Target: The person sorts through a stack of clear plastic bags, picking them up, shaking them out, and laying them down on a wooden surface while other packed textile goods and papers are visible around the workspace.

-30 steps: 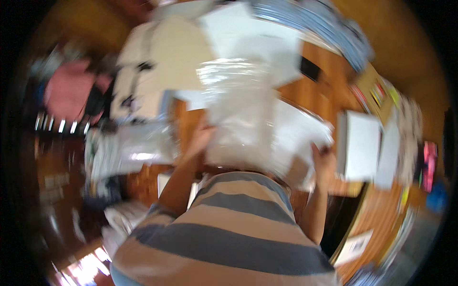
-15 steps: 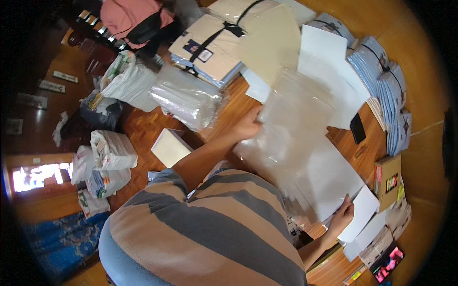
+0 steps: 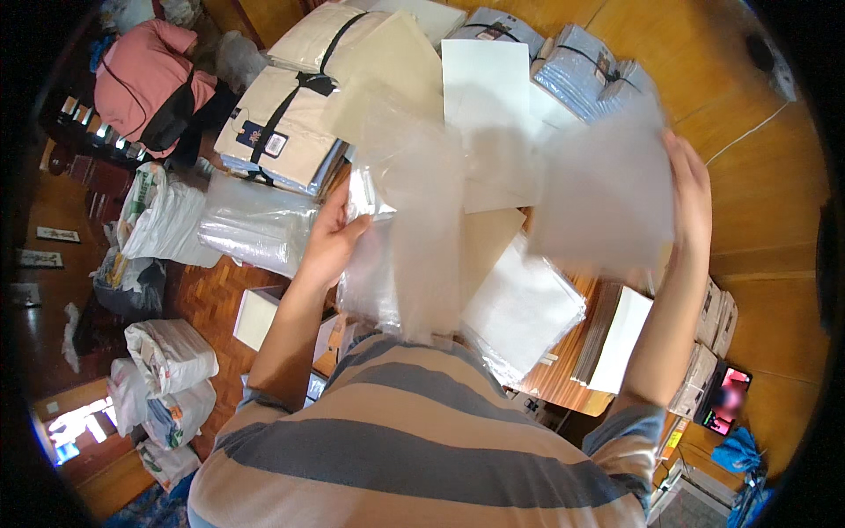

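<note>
My left hand [image 3: 333, 238] grips the edge of a clear plastic bag [image 3: 427, 229], which hangs over the table in front of my striped shirt. Raised at the right, my right hand [image 3: 691, 189] holds the far side of a pale grey sheet [image 3: 603, 198]. That sheet is blurred by motion, so I cannot tell whether it is paper or plastic. Between the two, lower down, lies a pile of white sheets in clear plastic [image 3: 524, 308]. White boards [image 3: 484, 75] lie beyond the bag on the table.
Strapped bundles of cream folded cloth [image 3: 286, 123] and blue packaged bundles [image 3: 576, 70] line the table's far side. A roll of clear plastic bags [image 3: 260, 224] sits left, a stack of boards [image 3: 616, 339] right, near a lit phone [image 3: 726, 400]. Filled bags [image 3: 172, 352] stand on the floor; a person in pink [image 3: 145, 79] is behind.
My right hand has risen from the white sheets at the lower right and now holds up a pale sheet. My left hand still has the plastic bag. The view has turned.
</note>
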Action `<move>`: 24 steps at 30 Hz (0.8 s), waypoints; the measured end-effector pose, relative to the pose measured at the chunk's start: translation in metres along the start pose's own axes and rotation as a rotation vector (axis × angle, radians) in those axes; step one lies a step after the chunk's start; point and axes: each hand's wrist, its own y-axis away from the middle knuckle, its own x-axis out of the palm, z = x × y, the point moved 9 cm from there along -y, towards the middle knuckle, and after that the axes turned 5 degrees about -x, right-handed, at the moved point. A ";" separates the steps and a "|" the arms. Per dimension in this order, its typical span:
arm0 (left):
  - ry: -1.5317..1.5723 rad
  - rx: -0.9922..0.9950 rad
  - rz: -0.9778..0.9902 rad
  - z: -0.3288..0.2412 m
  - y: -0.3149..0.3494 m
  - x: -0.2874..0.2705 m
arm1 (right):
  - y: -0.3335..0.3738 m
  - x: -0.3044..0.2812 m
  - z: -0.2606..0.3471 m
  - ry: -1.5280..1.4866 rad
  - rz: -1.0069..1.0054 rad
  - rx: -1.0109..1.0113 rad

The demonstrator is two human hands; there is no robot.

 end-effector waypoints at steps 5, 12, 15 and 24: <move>-0.069 -0.002 -0.064 -0.020 0.023 -0.015 | -0.109 0.009 0.059 0.360 0.255 -0.243; -0.057 -0.008 -0.115 -0.025 0.040 -0.025 | -0.206 0.023 0.095 0.865 -0.040 -0.710; -0.034 -0.009 -0.083 -0.031 0.041 -0.021 | -0.224 0.028 0.093 1.050 0.007 -0.656; -0.058 0.074 0.058 -0.045 0.032 0.009 | -0.202 -0.024 0.141 1.159 -0.140 -0.657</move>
